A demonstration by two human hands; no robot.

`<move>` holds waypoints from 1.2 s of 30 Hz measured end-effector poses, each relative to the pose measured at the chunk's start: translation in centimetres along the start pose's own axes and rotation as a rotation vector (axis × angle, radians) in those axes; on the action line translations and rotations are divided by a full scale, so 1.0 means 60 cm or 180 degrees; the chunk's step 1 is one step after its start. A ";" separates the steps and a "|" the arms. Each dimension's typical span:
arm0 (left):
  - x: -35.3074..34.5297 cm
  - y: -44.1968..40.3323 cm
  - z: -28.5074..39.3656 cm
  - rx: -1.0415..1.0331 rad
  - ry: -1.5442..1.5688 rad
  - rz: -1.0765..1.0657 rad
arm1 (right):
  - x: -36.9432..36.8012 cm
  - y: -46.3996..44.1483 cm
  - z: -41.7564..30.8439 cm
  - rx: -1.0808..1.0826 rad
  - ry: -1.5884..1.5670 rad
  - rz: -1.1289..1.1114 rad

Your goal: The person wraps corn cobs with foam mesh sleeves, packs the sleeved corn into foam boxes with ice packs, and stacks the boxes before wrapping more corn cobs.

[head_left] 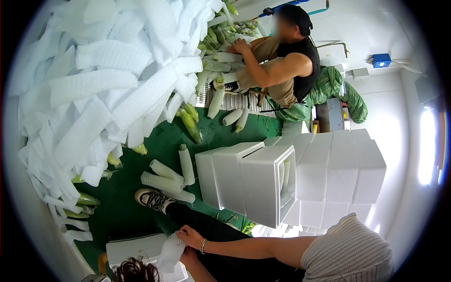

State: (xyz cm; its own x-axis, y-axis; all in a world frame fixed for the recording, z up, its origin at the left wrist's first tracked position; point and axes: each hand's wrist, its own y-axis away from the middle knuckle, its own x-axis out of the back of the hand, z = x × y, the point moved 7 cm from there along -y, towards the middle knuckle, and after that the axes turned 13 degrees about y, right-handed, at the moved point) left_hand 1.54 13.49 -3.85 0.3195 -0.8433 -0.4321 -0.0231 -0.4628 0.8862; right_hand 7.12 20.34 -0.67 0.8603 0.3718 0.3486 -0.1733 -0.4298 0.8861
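Low in the view, my right hand [189, 236], with a bracelet at the wrist, pinches a white foam net sleeve [170, 254]. My left hand [186, 256] is at the sleeve's lower side, its fingers mostly hidden. The sleeve hangs loose over a white foam box [127, 249]; whether anything is inside it I cannot tell. Beyond my sneaker [152, 199], several net-wrapped vegetables [162, 181] lie on the green floor. Unwrapped long green vegetables, like corn in husks [190, 126], lie farther off.
A large heap of white foam sleeves [103, 84] fills the left. White foam boxes [263, 183] are stacked at centre right; one open box holds wrapped pieces. A seated person [286, 61] works by a vegetable pile [230, 35] at the top. Dark hair [136, 270] shows at the lower left.
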 end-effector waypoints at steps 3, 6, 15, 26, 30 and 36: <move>0.006 -0.005 -0.002 0.0035 -0.0023 -0.0103 | 0.001 -0.001 0.001 -0.0056 0.0054 -0.0038; 0.014 -0.014 0.001 0.0227 -0.0025 -0.0246 | 0.002 -0.002 0.002 -0.0066 0.0139 -0.0043; 0.007 -0.013 -0.005 0.0038 0.0002 -0.0011 | 0.006 0.009 -0.014 -0.0035 0.0203 0.0003; 0.048 -0.021 0.000 0.0047 -0.0048 0.0018 | 0.005 0.002 -0.004 -0.0076 0.0440 -0.0005; 0.062 -0.024 -0.001 0.0061 0.0085 0.0011 | 0.002 -0.003 0.001 0.0027 0.0366 -0.0018; 0.077 -0.027 -0.004 0.0044 0.0083 0.0081 | 0.004 0.000 -0.002 0.0047 0.0354 -0.0068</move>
State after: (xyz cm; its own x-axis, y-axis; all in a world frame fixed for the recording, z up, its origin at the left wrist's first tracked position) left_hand 3.27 10.39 -7.24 0.3431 -0.8475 -0.4049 -0.0446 -0.4453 0.8943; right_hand 7.25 20.54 -0.57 0.8051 0.4696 0.3622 -0.1479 -0.4325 0.8894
